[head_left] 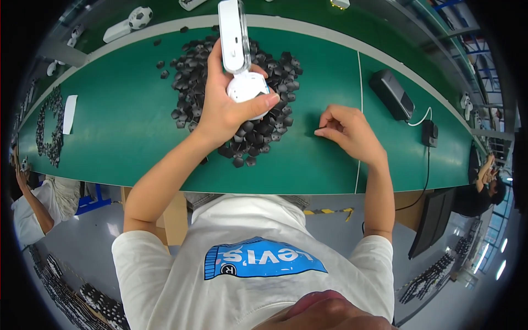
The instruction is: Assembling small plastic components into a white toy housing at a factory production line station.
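Over the pile of black pieces point(193, 71), the white device point(235, 58) is grasped by the left grip point(228, 107), long axis toward the pile's far edge; right of the pile, whether anything is pinched by the right grip point(350, 129) cannot be told.

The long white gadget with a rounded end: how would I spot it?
On the green table, find the heap of black pentagonal pieces. Over it, the left hand grips the long white gadget with a rounded end, pale against its dark neighbours.
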Demonstrator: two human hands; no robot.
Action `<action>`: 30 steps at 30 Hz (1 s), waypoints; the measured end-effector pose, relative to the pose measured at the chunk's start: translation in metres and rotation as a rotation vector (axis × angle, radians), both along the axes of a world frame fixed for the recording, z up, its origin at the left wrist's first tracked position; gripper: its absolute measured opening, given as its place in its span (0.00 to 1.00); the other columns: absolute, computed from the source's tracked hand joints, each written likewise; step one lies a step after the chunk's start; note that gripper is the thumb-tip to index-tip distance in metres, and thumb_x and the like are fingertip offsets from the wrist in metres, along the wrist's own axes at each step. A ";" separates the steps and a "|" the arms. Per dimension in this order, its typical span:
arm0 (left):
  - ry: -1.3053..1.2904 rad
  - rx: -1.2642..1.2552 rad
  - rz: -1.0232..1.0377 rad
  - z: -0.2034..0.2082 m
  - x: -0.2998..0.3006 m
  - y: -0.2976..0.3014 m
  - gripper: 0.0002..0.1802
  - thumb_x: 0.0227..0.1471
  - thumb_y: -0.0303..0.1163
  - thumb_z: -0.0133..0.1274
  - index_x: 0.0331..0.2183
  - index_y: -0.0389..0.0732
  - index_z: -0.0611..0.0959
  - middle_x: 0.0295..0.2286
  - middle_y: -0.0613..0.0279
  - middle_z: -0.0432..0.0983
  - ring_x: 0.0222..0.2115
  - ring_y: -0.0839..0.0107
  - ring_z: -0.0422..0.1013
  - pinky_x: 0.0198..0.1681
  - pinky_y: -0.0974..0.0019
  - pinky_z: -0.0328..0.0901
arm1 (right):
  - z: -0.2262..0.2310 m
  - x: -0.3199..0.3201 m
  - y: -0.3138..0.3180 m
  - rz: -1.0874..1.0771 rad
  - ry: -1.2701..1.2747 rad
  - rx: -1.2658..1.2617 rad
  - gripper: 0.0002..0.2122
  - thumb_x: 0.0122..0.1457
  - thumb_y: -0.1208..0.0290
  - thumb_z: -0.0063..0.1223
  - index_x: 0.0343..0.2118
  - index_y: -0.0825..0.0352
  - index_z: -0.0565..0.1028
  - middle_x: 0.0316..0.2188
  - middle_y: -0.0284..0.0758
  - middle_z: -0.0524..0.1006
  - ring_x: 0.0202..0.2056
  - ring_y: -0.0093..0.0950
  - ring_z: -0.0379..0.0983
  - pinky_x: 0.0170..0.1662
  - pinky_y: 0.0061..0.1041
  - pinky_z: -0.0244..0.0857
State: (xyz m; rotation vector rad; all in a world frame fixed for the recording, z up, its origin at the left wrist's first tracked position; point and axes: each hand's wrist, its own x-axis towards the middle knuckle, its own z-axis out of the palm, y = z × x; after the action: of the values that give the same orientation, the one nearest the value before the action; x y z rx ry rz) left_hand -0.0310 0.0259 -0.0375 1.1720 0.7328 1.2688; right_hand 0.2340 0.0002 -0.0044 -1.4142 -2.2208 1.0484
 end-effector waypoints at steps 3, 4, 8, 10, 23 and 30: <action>0.013 0.030 -0.002 0.003 0.002 -0.001 0.61 0.37 0.27 0.67 0.61 0.41 0.41 0.39 0.51 0.67 0.34 0.69 0.72 0.37 0.66 0.70 | 0.021 -0.022 0.024 0.051 0.194 0.259 0.07 0.49 0.81 0.60 0.28 0.71 0.72 0.23 0.32 0.76 0.24 0.21 0.70 0.29 0.20 0.65; 0.016 0.034 -0.002 0.004 0.002 -0.003 0.62 0.37 0.27 0.67 0.61 0.42 0.40 0.39 0.51 0.67 0.35 0.68 0.72 0.37 0.66 0.70 | 0.024 -0.030 0.029 0.076 0.287 0.378 0.06 0.50 0.81 0.60 0.28 0.72 0.72 0.24 0.33 0.77 0.26 0.22 0.72 0.31 0.20 0.67; 0.013 0.084 -0.018 0.005 0.002 -0.003 0.63 0.37 0.27 0.67 0.61 0.42 0.39 0.39 0.52 0.67 0.35 0.68 0.72 0.38 0.66 0.70 | 0.025 -0.057 0.039 -0.040 0.463 0.292 0.04 0.52 0.82 0.57 0.29 0.72 0.72 0.30 0.37 0.80 0.31 0.25 0.77 0.36 0.20 0.70; 0.012 0.095 -0.022 0.008 0.002 -0.002 0.63 0.37 0.27 0.67 0.62 0.43 0.39 0.39 0.52 0.67 0.36 0.68 0.72 0.38 0.66 0.70 | 0.007 -0.056 0.042 -0.028 0.448 0.285 0.04 0.53 0.82 0.57 0.28 0.72 0.72 0.31 0.37 0.80 0.33 0.26 0.78 0.36 0.20 0.71; 0.060 0.085 -0.052 0.004 0.001 -0.007 0.66 0.34 0.28 0.69 0.62 0.43 0.37 0.40 0.56 0.65 0.40 0.70 0.67 0.39 0.66 0.68 | -0.018 -0.052 0.035 -0.038 0.416 0.455 0.06 0.53 0.82 0.58 0.30 0.71 0.70 0.29 0.36 0.75 0.29 0.22 0.71 0.34 0.17 0.66; 0.096 0.175 -0.046 -0.004 0.007 -0.005 0.71 0.30 0.30 0.73 0.62 0.44 0.36 0.40 0.57 0.65 0.41 0.70 0.67 0.40 0.65 0.68 | -0.023 -0.057 0.027 -0.094 0.675 0.177 0.06 0.54 0.81 0.57 0.30 0.70 0.69 0.27 0.35 0.74 0.28 0.21 0.72 0.31 0.17 0.66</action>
State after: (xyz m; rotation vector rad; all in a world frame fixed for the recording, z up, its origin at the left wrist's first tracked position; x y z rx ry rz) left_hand -0.0245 0.0205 -0.0410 1.3924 0.6709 1.2645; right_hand 0.1772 0.0276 -0.0276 -0.8976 -1.6871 1.0634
